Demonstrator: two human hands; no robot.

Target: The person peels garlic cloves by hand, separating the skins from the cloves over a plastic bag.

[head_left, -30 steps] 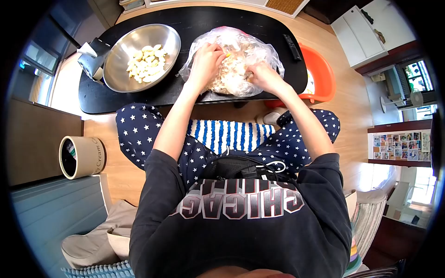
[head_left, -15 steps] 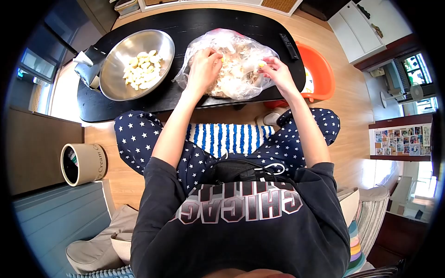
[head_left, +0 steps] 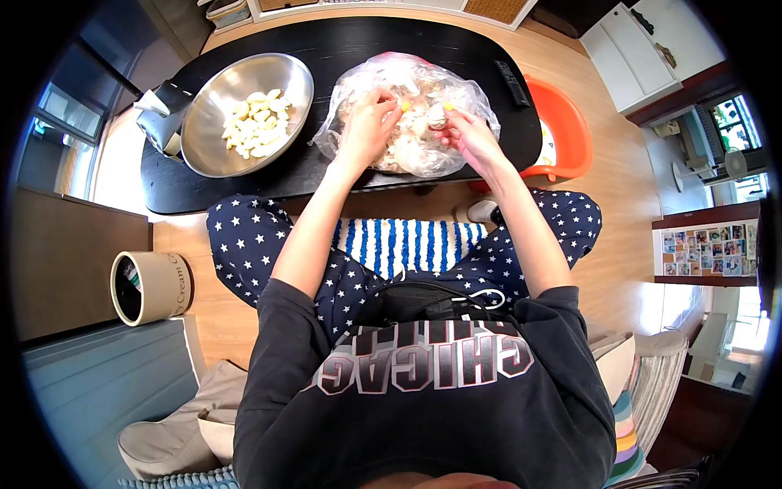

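Observation:
My left hand [head_left: 369,130] is over the left part of a clear plastic bag [head_left: 326,140], fingers curled in a pinch; what they hold, if anything, is too small to name. My right hand [head_left: 474,140] pinches a whitish piece of garlic [head_left: 437,119] above the bag's right part. A small yellow spot shows at the fingertips of each hand. Papery garlic skins [head_left: 401,153] fill the open bag between my hands. To the left, a wide steel bowl [head_left: 199,134] holds several peeled garlic cloves [head_left: 259,124].
The bag and bowl rest on a black oval table [head_left: 326,45]. A remote control [head_left: 511,83] lies near its right end, and a tissue box [head_left: 159,126] stands at the left. An orange tub [head_left: 574,134] is on the floor to the right, a beige bin [head_left: 167,285] to the left.
My right hand has moved left, closer to my left hand, with the garlic at its fingertips. My left hand has shifted slightly right. The whole view has also shifted a little.

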